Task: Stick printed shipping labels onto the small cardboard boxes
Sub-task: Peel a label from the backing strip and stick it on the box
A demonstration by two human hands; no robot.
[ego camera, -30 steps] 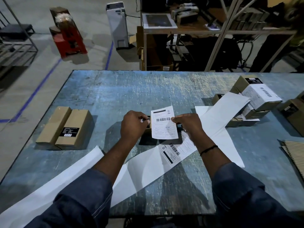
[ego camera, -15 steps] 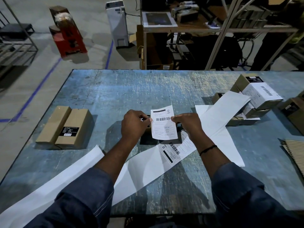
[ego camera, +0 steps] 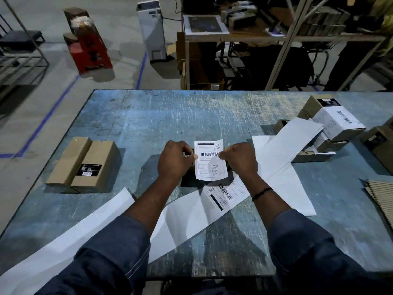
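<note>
Shipping label (ego camera: 210,160) hangs between both hands, the left hand (ego camera: 175,160) pinching its left edge and the right hand (ego camera: 240,161) its right, with its long axis pointing away from the person. A small box (ego camera: 188,177) sits just beneath, mostly hidden. Open desk (ego camera: 148,124) lies beyond, and a liner strip (ego camera: 187,220) lies nearer.

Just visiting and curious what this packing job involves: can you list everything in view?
label: 1, white, between the hands, table centre
spare label: 1, white, on the paper strip below it
paper strips: several, white, across the table
plain boxes: 2, brown, table left
labelled boxes: stack, count unclear, brown and white, table right
table: 1, blue, scratched
floor object: 1, red, far left
tower unit: 1, white, floor behind table
hands: left hand and right hand, each pinching a label edge
</note>
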